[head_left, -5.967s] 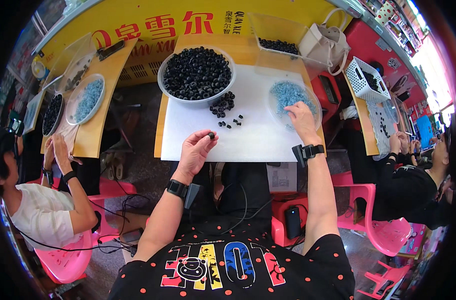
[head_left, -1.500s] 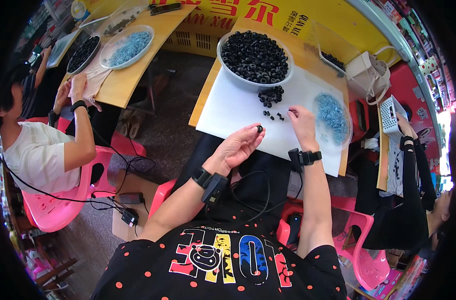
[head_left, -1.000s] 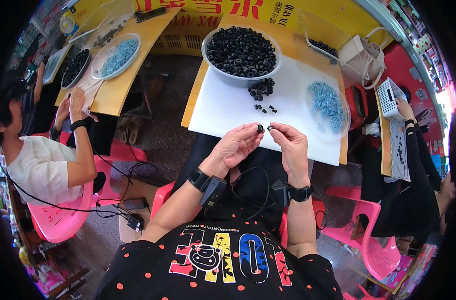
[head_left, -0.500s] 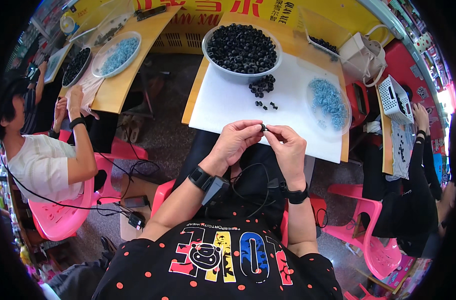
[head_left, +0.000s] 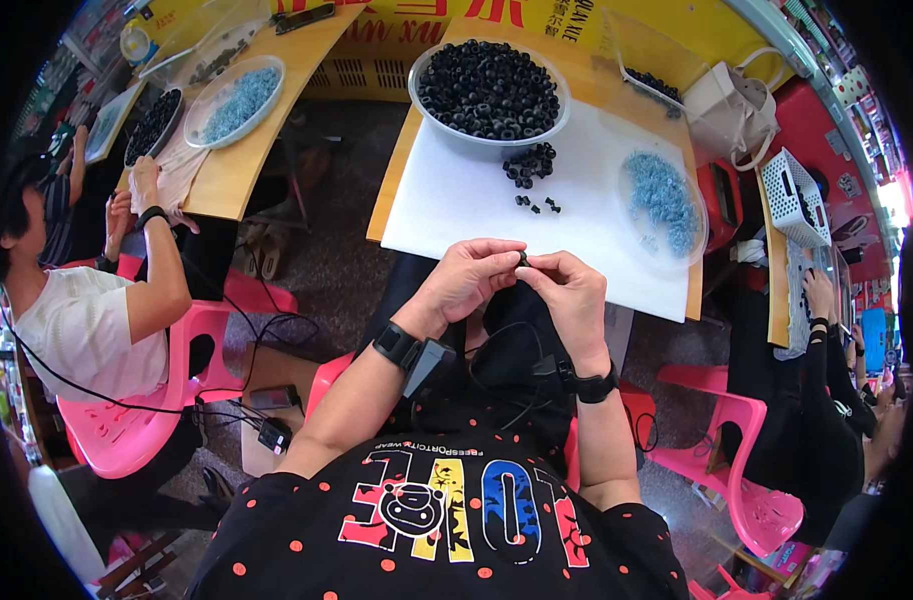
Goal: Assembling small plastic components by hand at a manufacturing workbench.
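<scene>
Over the near edge of the white sheet (head_left: pixel 447 205), a small black ring-like piece (head_left: pixel 523 259) sits between my fingertips. My left hand (head_left: pixel 467 280) pinches it from the left with thumb and forefinger. From the other side my right hand (head_left: pixel 574 288) closes on it too, partly covering it. Beyond my hands lie several tiny black pieces (head_left: pixel 537 205) and a loose pile of black rings (head_left: pixel 530 165). A clear tub (head_left: pixel 487 148) heaped with black rings (head_left: pixel 489 90) stands behind them. To the right, small pale-blue parts (head_left: pixel 662 200) fill a clear shallow dish (head_left: pixel 693 245).
A co-worker (head_left: pixel 87 320) sits at the left table (head_left: pixel 222 195), which holds a dish of blue parts (head_left: pixel 239 105). Another person's hand (head_left: pixel 820 292) is at the right table, near a white basket (head_left: pixel 792 200). Pink chairs (head_left: pixel 742 480) and cables stand around me.
My hands have shifted slightly left with the piece, and its angle between my fingertips differs. The right-hand person's hand has moved nearer, down from the basket. The left co-worker's hands have also shifted.
</scene>
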Tool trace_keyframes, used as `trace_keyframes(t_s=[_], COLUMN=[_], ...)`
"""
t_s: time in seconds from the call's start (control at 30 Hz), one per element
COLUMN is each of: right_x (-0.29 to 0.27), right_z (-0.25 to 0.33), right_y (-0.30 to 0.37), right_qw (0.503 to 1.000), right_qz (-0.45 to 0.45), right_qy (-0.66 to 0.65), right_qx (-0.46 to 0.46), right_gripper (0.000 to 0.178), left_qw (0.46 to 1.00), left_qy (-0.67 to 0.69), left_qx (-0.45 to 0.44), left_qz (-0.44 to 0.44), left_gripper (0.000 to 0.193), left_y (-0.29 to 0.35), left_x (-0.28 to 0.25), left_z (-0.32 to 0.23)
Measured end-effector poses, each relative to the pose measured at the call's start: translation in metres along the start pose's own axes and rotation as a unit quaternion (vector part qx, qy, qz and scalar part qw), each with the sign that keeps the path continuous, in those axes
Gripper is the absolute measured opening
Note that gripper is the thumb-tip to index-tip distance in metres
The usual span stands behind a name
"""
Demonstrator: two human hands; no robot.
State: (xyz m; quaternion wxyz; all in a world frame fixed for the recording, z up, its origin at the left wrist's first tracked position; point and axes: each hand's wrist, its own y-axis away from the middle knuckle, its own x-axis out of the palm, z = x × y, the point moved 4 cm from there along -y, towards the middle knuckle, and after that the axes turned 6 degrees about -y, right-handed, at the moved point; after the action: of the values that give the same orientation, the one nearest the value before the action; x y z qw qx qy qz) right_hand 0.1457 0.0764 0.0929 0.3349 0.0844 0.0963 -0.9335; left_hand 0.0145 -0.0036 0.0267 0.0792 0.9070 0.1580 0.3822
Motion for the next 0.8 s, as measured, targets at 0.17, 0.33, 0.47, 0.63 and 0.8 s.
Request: trace_keyframes(t_s=[0.17, 0.33, 0.47, 0.63, 0.8], right_x=[-0.006, -0.001, 0.004, 0.013, 0.016], right_z=[0.001, -0.018, -0.014, -0.019, -0.02], right_y=[-0.007, -0.001, 0.005, 0.015, 0.017], right_qw=[0.996, 0.982, 0.985, 0.99, 0.994], right_qz=[0.067, 0.161, 0.142, 0.125, 0.099], right_qy=[0.02, -0.098, -0.092, -0.069, -0.05], right_qx=[-0.047, 0.022, 0.017, 0.006, -0.014], right_gripper=[0.026, 0.03, 0.03, 0.028, 0.028], left_qw=[0.99, 0.987, 0.988, 0.986, 0.981], left_qy=[0.06, 0.054, 0.065, 0.065, 0.082], left_qx=[-0.047, -0.054, -0.047, -0.069, -0.103], left_qz=[0.118, 0.141, 0.134, 0.14, 0.146], left_gripper=[0.051, 0.066, 0.069, 0.068, 0.065], left_y=[-0.004, 0.001, 0.009, 0.011, 0.009], left_x=[0.003, 0.01, 0.008, -0.004, -0.007], left_z=[0.008, 0.009, 0.011, 0.021, 0.018])
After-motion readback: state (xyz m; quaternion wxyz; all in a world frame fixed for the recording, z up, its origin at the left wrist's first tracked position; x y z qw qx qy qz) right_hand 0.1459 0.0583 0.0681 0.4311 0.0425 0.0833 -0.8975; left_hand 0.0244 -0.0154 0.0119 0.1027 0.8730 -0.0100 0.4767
